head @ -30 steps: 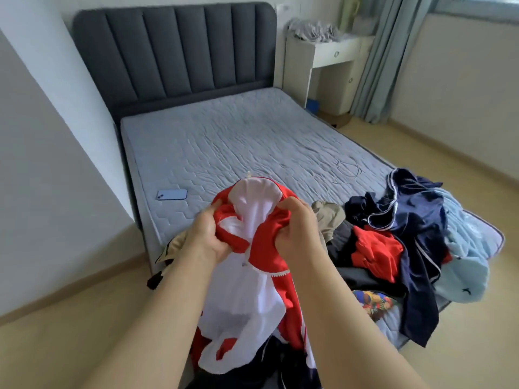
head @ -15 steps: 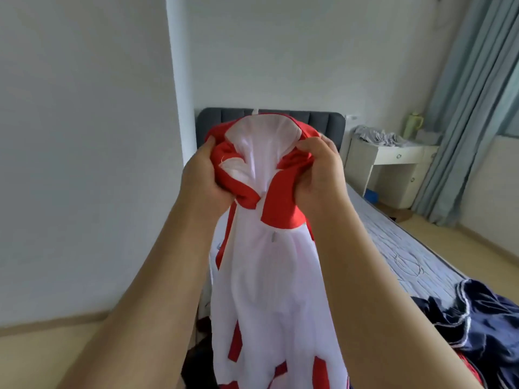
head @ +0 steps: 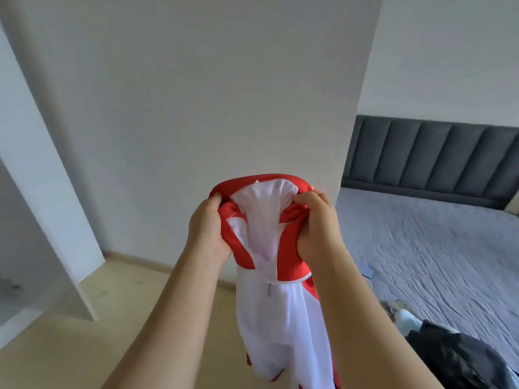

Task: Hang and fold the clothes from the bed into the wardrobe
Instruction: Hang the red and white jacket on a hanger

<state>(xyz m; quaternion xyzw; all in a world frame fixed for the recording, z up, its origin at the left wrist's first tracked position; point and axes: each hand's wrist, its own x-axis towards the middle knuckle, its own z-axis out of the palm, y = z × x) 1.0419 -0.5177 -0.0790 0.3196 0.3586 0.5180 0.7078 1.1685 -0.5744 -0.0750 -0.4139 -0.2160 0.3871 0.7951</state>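
Dress: red and white, held up in the air in front of the wall, off the bed. The top is bunched between both hands and the white part hangs down between the forearms.
Left hand: fingers curled round the red fabric on the left of the bunch, clamped tight.
Right hand: same on the right side, fingers dug into the red edge.
Zip: small pull on the white front, just below the hands.
Bed: off to the right, grey quilted mattress, with a dark padded headboard behind it.
Other clothes: dark heap at bottom right, on the near end of the bed.
Wall: plain white, straight behind the dress.
Floor: pale, wood-look.
Left edge: white upright panel with a shadowy opening beside it — can't tell what it belongs to.
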